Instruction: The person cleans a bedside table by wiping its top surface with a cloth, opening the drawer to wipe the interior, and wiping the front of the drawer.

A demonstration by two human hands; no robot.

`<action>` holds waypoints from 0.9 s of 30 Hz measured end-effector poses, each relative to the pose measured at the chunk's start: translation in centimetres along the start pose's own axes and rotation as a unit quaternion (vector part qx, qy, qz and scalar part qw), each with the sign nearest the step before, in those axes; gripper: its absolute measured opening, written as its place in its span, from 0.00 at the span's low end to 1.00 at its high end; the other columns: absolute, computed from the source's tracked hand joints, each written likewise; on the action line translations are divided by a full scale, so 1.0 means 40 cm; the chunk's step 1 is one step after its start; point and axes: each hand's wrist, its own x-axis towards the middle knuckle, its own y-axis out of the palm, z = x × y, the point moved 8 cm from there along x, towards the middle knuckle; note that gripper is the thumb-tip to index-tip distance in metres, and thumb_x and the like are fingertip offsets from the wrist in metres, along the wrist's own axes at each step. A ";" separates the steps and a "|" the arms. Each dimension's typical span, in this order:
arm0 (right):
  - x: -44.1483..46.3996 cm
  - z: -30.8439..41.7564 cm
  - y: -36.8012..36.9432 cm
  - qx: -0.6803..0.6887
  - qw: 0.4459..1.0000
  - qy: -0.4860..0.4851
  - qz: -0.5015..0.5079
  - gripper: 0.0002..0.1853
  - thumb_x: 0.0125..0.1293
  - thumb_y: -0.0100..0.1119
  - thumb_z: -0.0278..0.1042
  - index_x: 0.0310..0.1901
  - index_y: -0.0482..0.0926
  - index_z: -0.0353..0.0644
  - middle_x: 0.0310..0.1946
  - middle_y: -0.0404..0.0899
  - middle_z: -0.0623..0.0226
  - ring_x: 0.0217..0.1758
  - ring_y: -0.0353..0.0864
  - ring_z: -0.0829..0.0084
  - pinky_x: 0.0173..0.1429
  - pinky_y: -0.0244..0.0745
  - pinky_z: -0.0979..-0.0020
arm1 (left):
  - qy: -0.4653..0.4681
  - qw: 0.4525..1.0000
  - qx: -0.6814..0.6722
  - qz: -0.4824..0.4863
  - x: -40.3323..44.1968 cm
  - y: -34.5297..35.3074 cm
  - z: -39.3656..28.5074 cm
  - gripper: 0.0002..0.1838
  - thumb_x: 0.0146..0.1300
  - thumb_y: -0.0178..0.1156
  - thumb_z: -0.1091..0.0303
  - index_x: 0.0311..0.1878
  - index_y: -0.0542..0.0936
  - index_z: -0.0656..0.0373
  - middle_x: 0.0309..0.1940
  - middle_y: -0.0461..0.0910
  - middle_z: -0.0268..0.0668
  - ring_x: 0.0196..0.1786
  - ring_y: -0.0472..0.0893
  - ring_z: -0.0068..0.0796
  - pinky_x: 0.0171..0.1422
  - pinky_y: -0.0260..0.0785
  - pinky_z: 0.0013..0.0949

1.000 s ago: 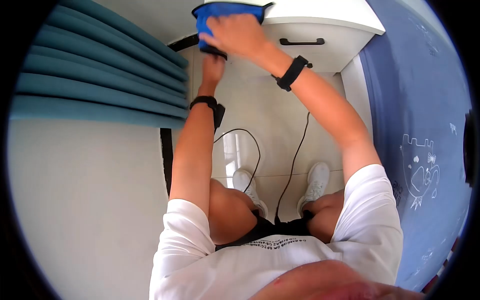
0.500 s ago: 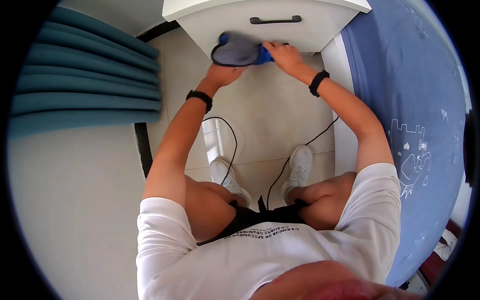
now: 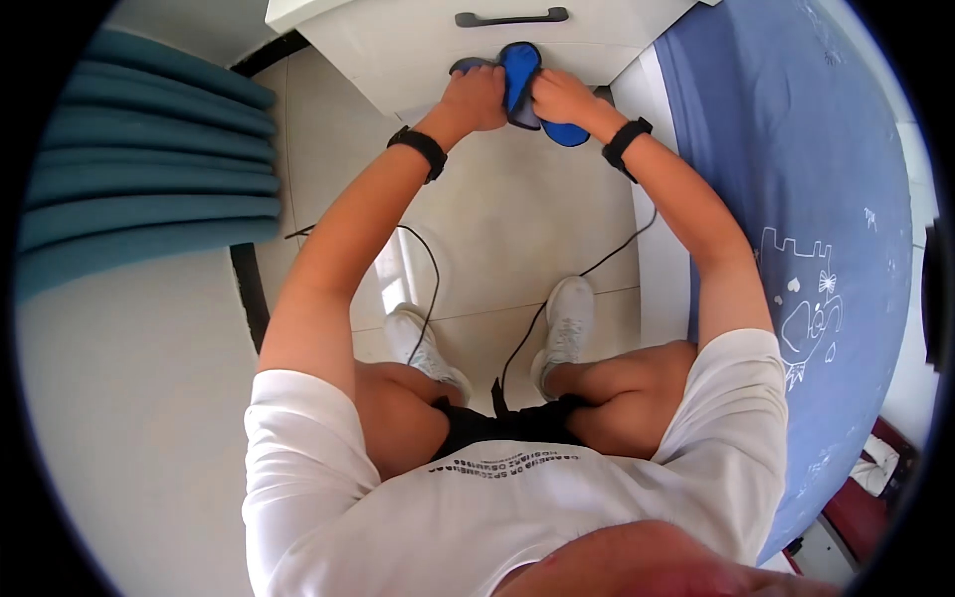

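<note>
A soft, flat blue-and-grey cloth piece with dark edging (image 3: 518, 72) is held in front of the white drawer unit, bent and twisted between my hands. Its exact kind cannot be made out. My left hand (image 3: 476, 98) is closed around its left part, where a grey end sticks out past the knuckles. Close beside it, my right hand (image 3: 567, 102) grips the right part, and a blue rounded end hangs below those fingers. One blue lobe stands up between both hands. My fingers hide much of the middle.
The white drawer unit (image 3: 398, 50) with a black handle (image 3: 511, 18) stands ahead. Teal curtains (image 3: 149, 169) hang at left, and a bed with a blue patterned sheet (image 3: 786, 199) is at right. A black cable (image 3: 622, 246) crosses the tiled floor near my shoes (image 3: 569, 323).
My left hand has moved up and right and now grips the cloth piece beside my right hand. The piece has turned from a broad grey face to bent blue lobes. The view has shifted slightly.
</note>
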 end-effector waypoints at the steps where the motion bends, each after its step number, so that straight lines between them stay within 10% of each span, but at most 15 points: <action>1: 0.017 0.020 -0.015 -0.027 0.999 0.004 0.025 0.08 0.49 0.57 0.28 0.28 0.82 0.33 0.33 0.83 0.50 0.37 0.83 0.46 0.41 0.79 0.51 | -0.005 1.000 0.025 0.005 -0.007 0.009 0.001 0.28 0.54 0.62 0.62 0.57 0.71 0.64 0.51 0.77 0.49 0.57 0.77 0.49 0.58 0.72 0.50; 11: -0.039 0.154 -0.059 -0.058 0.996 0.000 0.064 0.14 0.52 0.55 0.28 0.43 0.77 0.38 0.29 0.82 0.50 0.34 0.83 0.45 0.39 0.78 0.47 | 0.051 0.997 0.006 0.065 -0.148 -0.021 0.020 0.13 0.57 0.57 0.61 0.38 0.81 0.60 0.28 0.83 0.45 0.34 0.83 0.50 0.45 0.77 0.45; 17: -0.074 0.226 -0.102 -0.016 0.998 0.010 0.061 0.14 0.53 0.56 0.25 0.44 0.77 0.40 0.29 0.82 0.52 0.34 0.82 0.46 0.38 0.78 0.51 | 0.172 0.949 -0.066 -0.256 -0.206 -0.216 -0.026 0.09 0.60 0.60 0.63 0.32 0.78 0.59 0.27 0.78 0.39 0.31 0.78 0.46 0.36 0.71 0.44; 19: -0.099 0.283 -0.256 0.123 0.960 -0.074 -0.239 0.15 0.54 0.59 0.25 0.46 0.79 0.40 0.31 0.83 0.54 0.35 0.83 0.49 0.41 0.80 0.58 | 0.177 0.937 -0.093 -0.285 -0.194 -0.264 0.002 0.09 0.61 0.59 0.62 0.34 0.78 0.59 0.30 0.78 0.40 0.34 0.78 0.46 0.39 0.71 0.44; 20: -0.097 0.271 -0.275 0.120 0.962 -0.072 -0.236 0.15 0.54 0.59 0.25 0.46 0.79 0.40 0.31 0.83 0.54 0.35 0.83 0.49 0.41 0.80 0.58 | 0.183 0.924 -0.122 -0.313 -0.191 -0.281 0.020 0.10 0.62 0.59 0.62 0.36 0.77 0.59 0.33 0.78 0.40 0.37 0.78 0.46 0.42 0.70 0.44; 22: -0.102 0.157 -0.325 0.210 0.930 0.032 -0.299 0.17 0.54 0.60 0.25 0.47 0.81 0.42 0.36 0.85 0.57 0.36 0.84 0.52 0.42 0.79 0.64 | 0.164 0.933 -0.138 -0.288 -0.179 -0.266 0.060 0.13 0.67 0.56 0.58 0.39 0.77 0.59 0.36 0.78 0.42 0.41 0.77 0.47 0.46 0.69 0.44; 24: -0.114 0.027 -0.342 0.228 0.910 0.104 -0.330 0.13 0.60 0.54 0.21 0.44 0.83 0.41 0.33 0.85 0.62 0.29 0.81 0.76 0.38 0.75 0.73 | 0.102 0.973 -0.142 -0.153 -0.148 -0.182 0.112 0.19 0.72 0.50 0.51 0.41 0.77 0.59 0.37 0.78 0.44 0.42 0.78 0.48 0.48 0.70 0.45; 27: -0.121 -0.010 -0.357 0.187 0.922 0.062 -0.332 0.12 0.62 0.55 0.25 0.47 0.82 0.43 0.33 0.85 0.62 0.26 0.81 0.76 0.35 0.75 0.74 | 0.045 0.989 -0.135 -0.051 -0.149 -0.125 0.128 0.29 0.72 0.46 0.41 0.49 0.77 0.62 0.33 0.81 0.50 0.40 0.80 0.52 0.48 0.72 0.47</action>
